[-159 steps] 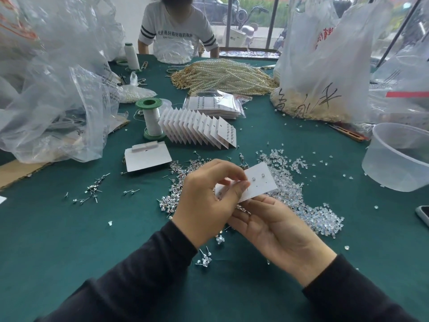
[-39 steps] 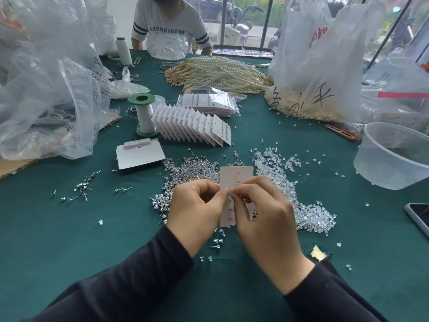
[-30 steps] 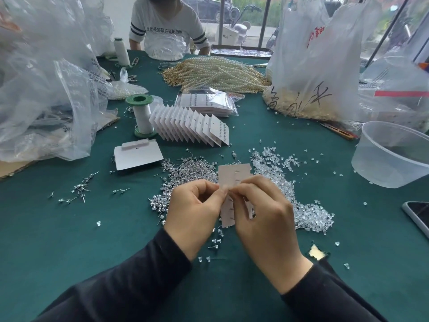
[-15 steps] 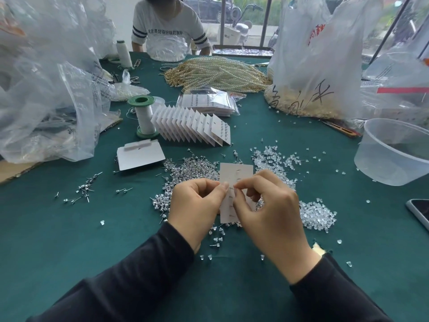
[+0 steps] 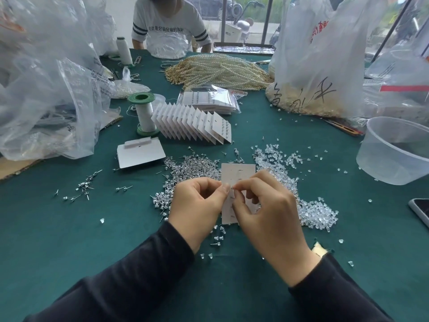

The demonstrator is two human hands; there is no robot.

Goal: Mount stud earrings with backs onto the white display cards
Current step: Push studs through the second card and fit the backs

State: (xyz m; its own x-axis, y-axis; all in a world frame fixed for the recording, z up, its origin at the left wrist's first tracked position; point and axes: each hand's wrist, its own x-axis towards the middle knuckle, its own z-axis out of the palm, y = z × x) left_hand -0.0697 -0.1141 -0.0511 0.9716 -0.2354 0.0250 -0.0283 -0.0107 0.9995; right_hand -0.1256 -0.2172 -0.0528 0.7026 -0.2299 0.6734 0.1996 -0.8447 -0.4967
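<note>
A worker's left hand [image 5: 197,205] pinches the left edge of a white display card [image 5: 238,175] over a green table [image 5: 69,228]. The right hand [image 5: 269,212] pinches the card mid-face, around something too small to identify. Loose stud earrings [image 5: 190,168] lie left of the card, clear earring backs [image 5: 315,214] to its right and finished cards [image 5: 195,124] beyond it.

Green table [image 5: 58,240], busy: studs [image 5: 192,166] heaped mid-table, clear backs [image 5: 318,214] just right, fanned cards [image 5: 192,123] behind, blank cards [image 5: 139,154] and a spool [image 5: 144,115] left, pearls [image 5: 218,70] far back, tub [image 5: 392,154] right.
</note>
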